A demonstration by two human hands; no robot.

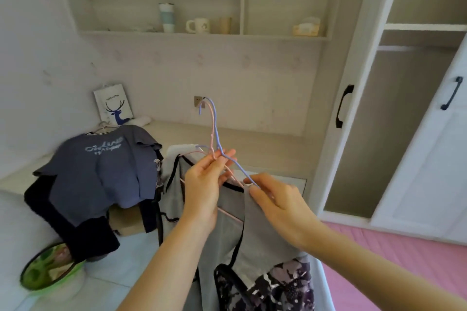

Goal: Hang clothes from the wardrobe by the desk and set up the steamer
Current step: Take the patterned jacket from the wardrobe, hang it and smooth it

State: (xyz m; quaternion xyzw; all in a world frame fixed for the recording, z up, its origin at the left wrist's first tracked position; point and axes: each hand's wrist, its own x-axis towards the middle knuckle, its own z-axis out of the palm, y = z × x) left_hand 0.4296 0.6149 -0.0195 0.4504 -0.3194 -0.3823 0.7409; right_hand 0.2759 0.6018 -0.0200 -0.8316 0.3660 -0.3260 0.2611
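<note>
Your left hand (202,184) pinches the blue hanger (214,118) and the pink hanger (211,131) together where their necks fork, in front of the desk (265,144); your right hand (275,199) pinches the grey top (260,230) at the blue hanger's shoulder tip, in front of the desk's right end; the top hangs below the desk edge, with a floral garment (278,283) lower still. The hooks reach up to a wall plate (198,101) above the desk's back edge; whether they catch on it I cannot tell. The top looks light, soft and floppy, likely to slide off a smooth arm, so hold it by the seam at the shoulder, not mid-cloth; the hangers look thin and springy, so carry them by the necks, both at once; a T-shirt (106,166) already hangs off the desk's left end.
</note>
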